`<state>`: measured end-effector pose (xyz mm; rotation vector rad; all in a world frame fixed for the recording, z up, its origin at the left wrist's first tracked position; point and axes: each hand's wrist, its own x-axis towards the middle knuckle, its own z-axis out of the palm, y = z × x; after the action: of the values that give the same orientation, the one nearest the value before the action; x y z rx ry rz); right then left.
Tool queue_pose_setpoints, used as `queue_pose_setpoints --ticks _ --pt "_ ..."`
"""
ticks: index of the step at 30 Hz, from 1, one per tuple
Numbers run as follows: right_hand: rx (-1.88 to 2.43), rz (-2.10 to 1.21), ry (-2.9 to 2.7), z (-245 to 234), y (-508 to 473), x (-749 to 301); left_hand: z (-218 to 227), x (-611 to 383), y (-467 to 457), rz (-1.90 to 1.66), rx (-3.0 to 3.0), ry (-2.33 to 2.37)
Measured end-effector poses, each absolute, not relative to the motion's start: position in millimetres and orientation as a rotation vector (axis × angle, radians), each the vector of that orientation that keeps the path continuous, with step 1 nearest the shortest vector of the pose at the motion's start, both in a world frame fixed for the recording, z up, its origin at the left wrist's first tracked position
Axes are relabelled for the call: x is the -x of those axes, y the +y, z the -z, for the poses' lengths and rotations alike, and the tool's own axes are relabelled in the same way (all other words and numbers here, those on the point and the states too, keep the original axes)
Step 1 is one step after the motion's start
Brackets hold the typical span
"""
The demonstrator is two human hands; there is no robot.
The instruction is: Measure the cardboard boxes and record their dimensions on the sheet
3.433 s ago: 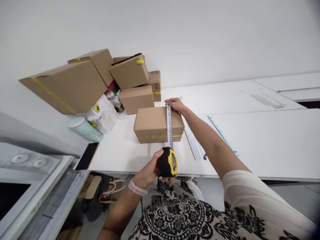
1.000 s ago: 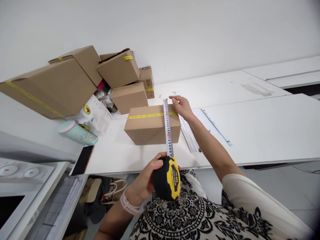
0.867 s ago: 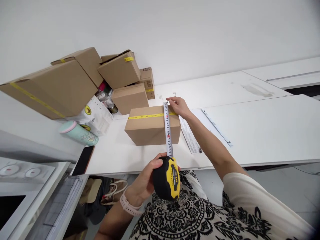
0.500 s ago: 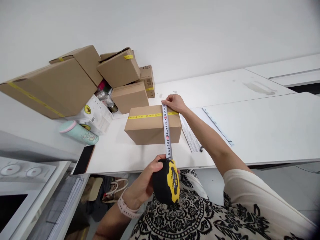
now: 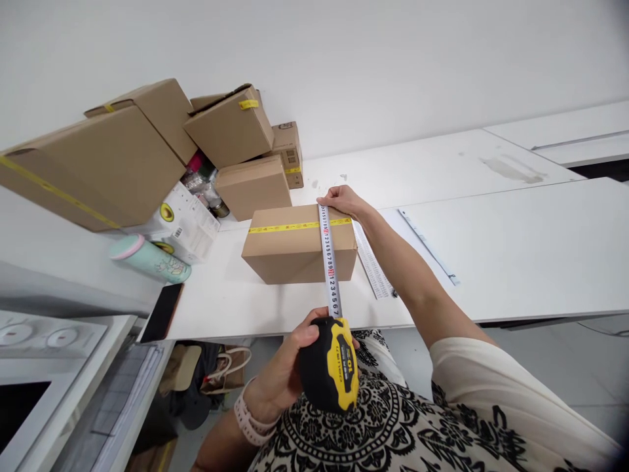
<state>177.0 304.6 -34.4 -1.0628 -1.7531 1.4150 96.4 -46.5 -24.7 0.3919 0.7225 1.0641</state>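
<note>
My left hand [image 5: 287, 367] is wrapped round a black and yellow tape measure [image 5: 334, 367], held just in front of the table edge. Its white blade [image 5: 327, 252] runs out across the top of a cardboard box [image 5: 289, 246] and past the near edge. At the box's far edge, my right hand [image 5: 346, 202] pinches the blade's end between thumb and fingers; the tip itself is hidden. Yellow tape [image 5: 285, 227] crosses the box top lengthwise, under the blade.
Several cardboard boxes [image 5: 230, 128] are piled at the back left. A mint bottle [image 5: 152, 257] and a black phone-like slab [image 5: 163, 313] lie at the left. Right of the box are a printed sheet [image 5: 373, 265] and a pale blue strip [image 5: 427, 246] on the white table [image 5: 531, 255].
The tape measure has come slightly down and nearer to me, turning a little. My right hand stays at the box's far edge. The view has shifted slightly.
</note>
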Motion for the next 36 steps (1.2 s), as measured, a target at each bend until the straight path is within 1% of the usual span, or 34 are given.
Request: queue_pose_setpoints --ticks 17,19,21,23,26,28,30,33,35,36 --pt "1.062 -1.42 -1.756 39 307 -176 28 -83 -52 -1.059 -0.344 0.745" --pt "1.042 -1.39 -1.738 41 307 -177 28 -81 -53 -1.06 -0.366 0.751" --pt "1.003 -1.292 -1.695 38 303 -180 29 -76 -55 -1.064 -0.412 0.775" --pt "0.909 -1.134 -1.658 29 289 -187 29 -70 -57 -1.058 -0.496 0.797" --pt "0.742 -0.908 -1.694 6 242 -201 29 -64 -55 -1.039 -0.676 0.838" --pt "0.73 -0.842 -1.769 -8 199 -212 31 -61 -50 -1.028 -0.78 0.881" --pt "0.694 -0.861 -1.857 -12 160 -223 34 -60 -43 -1.007 -0.879 0.953" --pt "0.612 -0.969 -1.966 9 130 -247 39 -59 -33 -0.995 -1.041 1.171" --pt "0.772 -0.968 -1.876 37 134 -272 41 -57 -25 -0.946 -1.192 1.403" --pt "0.949 -0.903 -1.781 54 141 -286 42 -56 -21 -0.879 -1.295 1.545"
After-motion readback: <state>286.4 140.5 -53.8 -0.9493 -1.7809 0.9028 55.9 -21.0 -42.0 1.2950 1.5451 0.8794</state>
